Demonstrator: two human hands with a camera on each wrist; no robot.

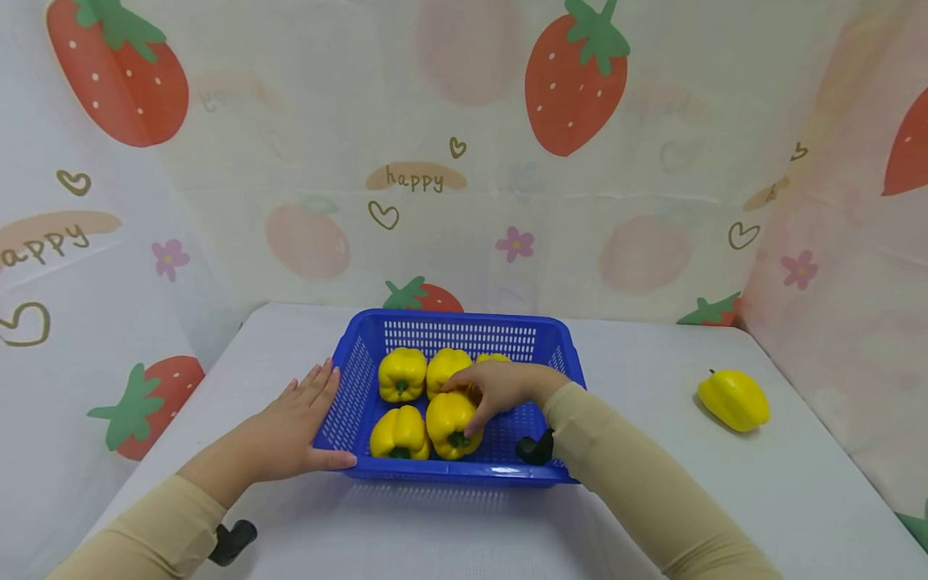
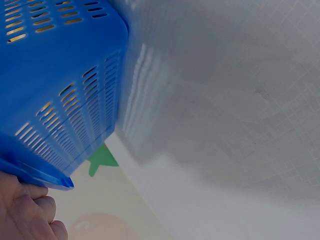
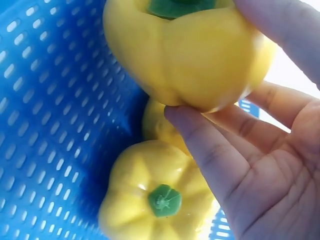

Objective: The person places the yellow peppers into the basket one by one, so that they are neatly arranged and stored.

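A blue plastic basket (image 1: 464,467) with slotted walls stands on the white table. In it are several yellow bell peppers, among them one at the back left (image 1: 402,374) and one at the front left (image 1: 400,432). My right hand (image 1: 500,388) grips another yellow bell pepper (image 1: 453,423) between thumb and fingers, inside the basket. The right wrist view shows this held pepper (image 3: 185,55) above another pepper (image 3: 160,195) with a green stem. My left hand (image 1: 293,431) rests against the basket's left rim, its fingers extended and thumb at the front corner.
One yellow bell pepper (image 1: 734,399) lies on its side on the table (image 1: 638,467), to the right of the basket. Behind and at both sides hangs a cloth (image 1: 478,242) printed with strawberries.
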